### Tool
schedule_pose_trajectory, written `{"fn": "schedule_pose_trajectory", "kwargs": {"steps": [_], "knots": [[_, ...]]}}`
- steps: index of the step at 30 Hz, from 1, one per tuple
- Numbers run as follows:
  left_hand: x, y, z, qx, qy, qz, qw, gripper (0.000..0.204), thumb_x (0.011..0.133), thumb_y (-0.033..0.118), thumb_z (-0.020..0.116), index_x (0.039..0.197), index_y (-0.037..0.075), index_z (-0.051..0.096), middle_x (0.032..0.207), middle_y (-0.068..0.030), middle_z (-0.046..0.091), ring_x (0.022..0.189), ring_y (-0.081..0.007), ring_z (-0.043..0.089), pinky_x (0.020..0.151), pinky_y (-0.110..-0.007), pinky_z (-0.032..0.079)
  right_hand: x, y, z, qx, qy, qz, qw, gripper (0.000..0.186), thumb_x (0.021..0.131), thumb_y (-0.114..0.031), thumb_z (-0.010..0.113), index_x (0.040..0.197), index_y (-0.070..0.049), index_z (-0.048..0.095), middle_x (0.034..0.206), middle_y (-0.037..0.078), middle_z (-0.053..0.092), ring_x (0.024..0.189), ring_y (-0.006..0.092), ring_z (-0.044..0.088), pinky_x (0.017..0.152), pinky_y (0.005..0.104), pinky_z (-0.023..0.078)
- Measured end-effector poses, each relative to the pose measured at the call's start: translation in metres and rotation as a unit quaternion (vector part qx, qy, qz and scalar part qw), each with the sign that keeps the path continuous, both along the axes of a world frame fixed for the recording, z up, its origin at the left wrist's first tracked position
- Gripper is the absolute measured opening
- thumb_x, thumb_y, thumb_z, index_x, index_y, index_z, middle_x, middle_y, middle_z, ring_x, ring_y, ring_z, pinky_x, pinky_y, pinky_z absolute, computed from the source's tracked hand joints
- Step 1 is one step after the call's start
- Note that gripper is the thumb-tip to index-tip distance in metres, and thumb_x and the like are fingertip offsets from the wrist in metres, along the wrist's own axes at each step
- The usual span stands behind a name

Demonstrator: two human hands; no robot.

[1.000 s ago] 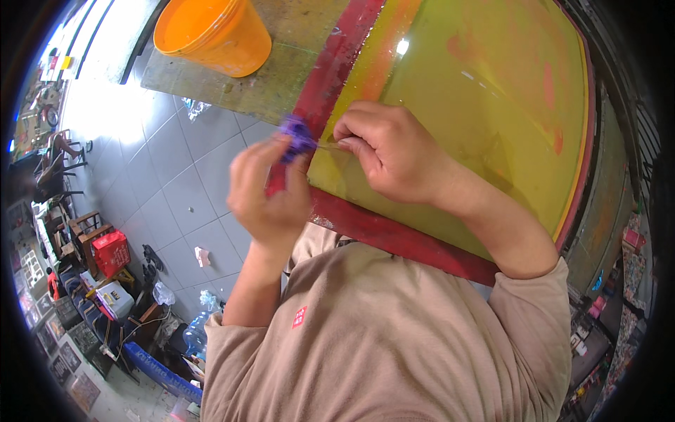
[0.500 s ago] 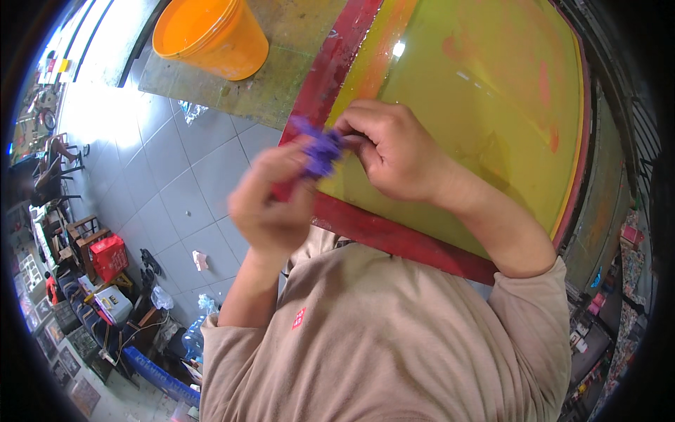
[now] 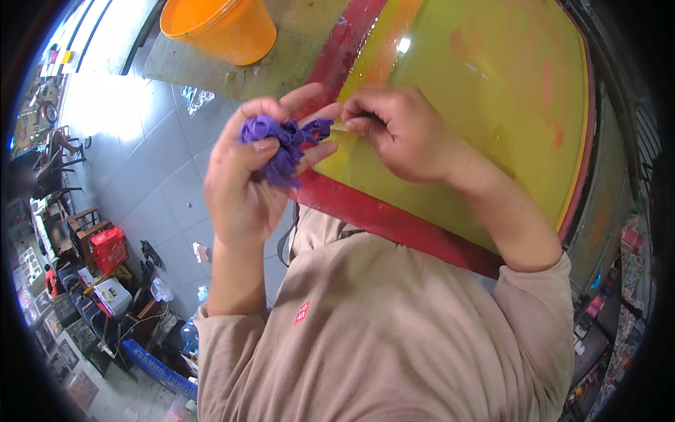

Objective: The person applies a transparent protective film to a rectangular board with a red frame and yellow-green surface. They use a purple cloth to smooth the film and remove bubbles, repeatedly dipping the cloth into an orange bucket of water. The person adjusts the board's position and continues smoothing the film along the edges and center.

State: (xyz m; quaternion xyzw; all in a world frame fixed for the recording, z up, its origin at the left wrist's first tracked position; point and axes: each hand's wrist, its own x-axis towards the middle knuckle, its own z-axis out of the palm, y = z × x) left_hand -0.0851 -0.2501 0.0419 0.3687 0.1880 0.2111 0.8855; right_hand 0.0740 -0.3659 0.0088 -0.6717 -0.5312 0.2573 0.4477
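Observation:
A crumpled purple cloth (image 3: pixel 280 149) lies bunched in the palm of my left hand (image 3: pixel 235 176). The thumb presses on it while the other fingers spread out behind, and a small red patch shows among its folds. Just right of the cloth, my right hand (image 3: pixel 415 137) is closed in a pinch. A thin pale strand seems to run from the cloth to those fingertips, too fine to name. Both hands are above the near left corner of a large red frame (image 3: pixel 394 224), which holds a yellow-green translucent sheet (image 3: pixel 485 148) with orange smears.
An orange bucket (image 3: pixel 242 35) stands on a stained board (image 3: pixel 204 69) at the far left. Crumpled clear plastic (image 3: pixel 195 98) lies by the board's edge. Over the tiled floor (image 3: pixel 169 155) at left are a red box (image 3: pixel 108 247), chairs and clutter.
My left hand has moved left and turned palm up, its fingers spreading around the purple cloth. The right hand stays near the same place, still pinched, now a little apart from the cloth.

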Motion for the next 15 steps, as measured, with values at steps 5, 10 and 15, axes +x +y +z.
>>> {"fn": "schedule_pose_trajectory", "kwargs": {"steps": [5,10,15], "knots": [[0.007,0.006,0.013,0.086,-0.049,-0.061,0.993,0.011,0.071,0.006,0.044,0.082,0.004,0.046,0.081,-0.0115,0.047,0.076,-0.0240,0.047,0.079,-0.044,0.046,0.005,0.000,0.002,-0.010,-0.014,0.020,1.000,0.004,0.083,-0.002,0.059,0.086,0.002,0.059,0.075,0.015,0.060,0.066,0.0263,0.056,0.061,0.0341,0.045],[0.025,0.006,0.014,0.122,-0.194,-0.142,0.963,0.030,0.090,0.031,0.039,0.066,0.013,0.039,0.070,-0.0038,0.041,0.066,-0.0187,0.036,0.075,-0.038,0.031,0.006,0.000,0.002,-0.009,-0.009,0.028,1.000,0.005,0.083,-0.002,0.059,0.086,0.002,0.060,0.077,0.016,0.061,0.067,0.0275,0.056,0.062,0.0358,0.045],[0.039,0.002,0.027,0.166,-0.215,-0.139,0.952,0.057,0.102,0.040,0.018,0.053,0.014,0.027,0.055,0.0002,0.030,0.051,-0.0168,0.025,0.064,-0.037,0.024,0.008,0.002,-0.001,-0.014,0.001,0.041,0.999,0.006,0.082,-0.001,0.060,0.086,0.003,0.061,0.079,0.018,0.061,0.071,0.0317,0.057,0.065,0.0373,0.045]]}}
